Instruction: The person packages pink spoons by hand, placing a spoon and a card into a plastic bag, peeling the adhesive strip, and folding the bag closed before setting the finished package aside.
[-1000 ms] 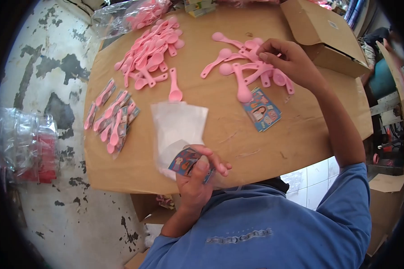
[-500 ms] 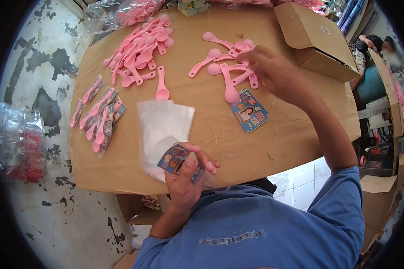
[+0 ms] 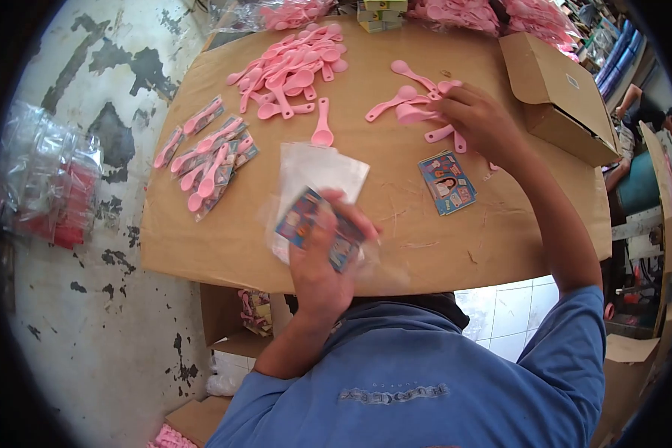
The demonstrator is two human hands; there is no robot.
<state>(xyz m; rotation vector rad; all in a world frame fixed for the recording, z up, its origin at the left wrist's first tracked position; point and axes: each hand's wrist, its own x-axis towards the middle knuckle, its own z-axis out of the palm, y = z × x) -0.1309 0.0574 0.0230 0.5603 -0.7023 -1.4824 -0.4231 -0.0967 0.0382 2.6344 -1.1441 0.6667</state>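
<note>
The left hand [image 3: 325,250] comes up from the near edge of the desk [image 3: 500,231], forearm angled inward, thumb laid across the face of a card [image 3: 299,218] and fingers bent behind it; its grip pinches the card, with clear film showing around it, all slightly blurred. Below it lie the flat bags [image 3: 332,170]. The right arm reaches farther out, elbow bent and forearm slanting up across the desk, with the wrist bent and the fingers pointing left and down. That right hand [image 3: 474,119] is over the loose spoons, its fingertips at one pink spoon [image 3: 412,113] — whether the grip closes on it, I cannot tell. The stacked cards [image 3: 446,187] lie just nearer than this hand. A single spoon [image 3: 322,125] lies beyond the bags, near the spoon pile [image 3: 299,63]; packed spoons [image 3: 210,160] lie to the left.
</note>
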